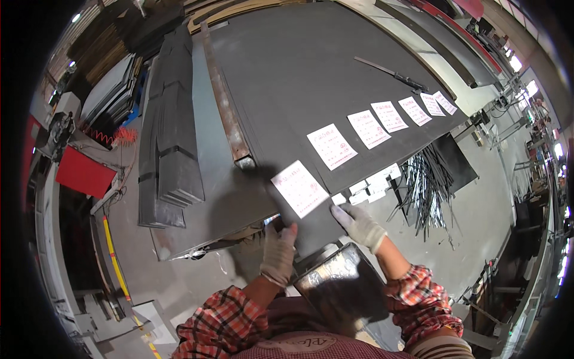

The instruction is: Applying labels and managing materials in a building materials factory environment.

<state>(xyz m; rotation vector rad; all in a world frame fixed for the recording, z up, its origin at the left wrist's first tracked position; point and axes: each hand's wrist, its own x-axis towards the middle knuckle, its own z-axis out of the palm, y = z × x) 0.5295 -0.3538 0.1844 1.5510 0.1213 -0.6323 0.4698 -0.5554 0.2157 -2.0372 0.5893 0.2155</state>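
White-gloved left hand (277, 256), white-gloved right hand (362, 228) at opposite edges of dark-grey flat sheet (320, 228), near side of broad dark worktop (281, 78); grip cannot be told. White rectangular printed paper (300, 189) atop. Advisable: support edges evenly, keep level.

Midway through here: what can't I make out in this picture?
Left hand palm, head view: hidden by the back of the hand; grip unclear.
Right hand palm, head view: likewise hidden; grip on the dark sheet unclear.
Surface beneath the near paper, head view: covered by it.
Farthest paper, head view: print too small.
Brown boards, head view: cut off by the top edge.
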